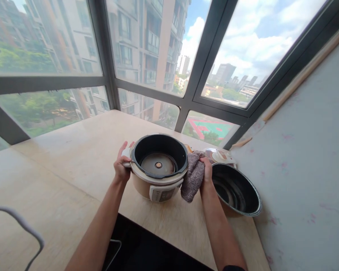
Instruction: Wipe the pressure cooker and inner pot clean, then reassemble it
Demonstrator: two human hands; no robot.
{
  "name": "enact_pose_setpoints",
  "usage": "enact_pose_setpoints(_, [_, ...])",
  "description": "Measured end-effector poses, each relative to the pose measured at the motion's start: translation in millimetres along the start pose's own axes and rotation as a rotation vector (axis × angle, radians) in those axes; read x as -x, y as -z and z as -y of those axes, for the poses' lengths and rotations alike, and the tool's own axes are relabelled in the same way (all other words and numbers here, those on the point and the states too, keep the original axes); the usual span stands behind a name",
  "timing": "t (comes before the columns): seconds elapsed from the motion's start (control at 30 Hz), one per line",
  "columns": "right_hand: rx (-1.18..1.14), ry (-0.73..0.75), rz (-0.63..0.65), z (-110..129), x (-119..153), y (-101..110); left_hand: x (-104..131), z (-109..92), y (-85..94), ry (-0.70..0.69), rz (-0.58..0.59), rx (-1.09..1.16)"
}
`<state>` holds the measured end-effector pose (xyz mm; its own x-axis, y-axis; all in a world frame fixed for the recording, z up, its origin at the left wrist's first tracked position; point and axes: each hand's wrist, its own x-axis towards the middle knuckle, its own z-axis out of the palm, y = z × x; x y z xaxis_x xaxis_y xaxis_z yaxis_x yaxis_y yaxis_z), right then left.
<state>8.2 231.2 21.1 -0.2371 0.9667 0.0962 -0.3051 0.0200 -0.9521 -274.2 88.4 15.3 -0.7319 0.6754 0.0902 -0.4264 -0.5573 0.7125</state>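
An electric cooker body (142, 184) with a dark, open interior and a heating plate at its bottom stands on the pale stone counter. My left hand (122, 163) grips the white handle on its left side, fingers wrapped around it. On the cooker's right side, my right hand (206, 170) is closed on a grey-brown cloth (192, 177) that hangs against the rim and hides the right handle. Whether that hand also grips the handle cannot be seen. The control panel (165, 192) faces toward me.
A black inner pot (234, 190) sits right of my right hand, by the wall. Behind it lies a white and silver lid (219, 155). A black panel (149, 244) is at the front edge, a grey cable (22, 222) at the left. Windows (147, 49) border the counter.
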Motion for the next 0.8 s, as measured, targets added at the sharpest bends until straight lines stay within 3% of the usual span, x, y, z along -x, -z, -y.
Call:
enact_pose_setpoints(0.23, [-0.148, 0.04, -0.288, -6, 50, -15, -49, 7, -10.5, 0.115, 0.057, 0.027])
enact_pose_setpoints(0.37, [-0.02, 0.18, -0.398, -15, 75, -26, -58, 9, -12.9, 0.136, 0.065, -0.011])
enact_pose_setpoints(0.47, [0.162, 0.299, -0.525, -33, 107, -45, -60, 11, -11.2, 0.13, 0.064, -0.027])
enact_pose_setpoints(0.53, [0.328, 0.496, -0.467, -44, 130, -62, -60, 12, -10.2, 0.124, 0.046, -0.037])
enact_pose_setpoints(0.67, [0.629, 0.964, -0.158, -55, 157, -95, -58, 12, -10.2, 0.121, 0.033, -0.06])
enact_pose_setpoints(0.8, [0.789, 1.171, 0.074, -66, 161, -119, -56, 11, -11.2, 0.123, 0.029, -0.075])
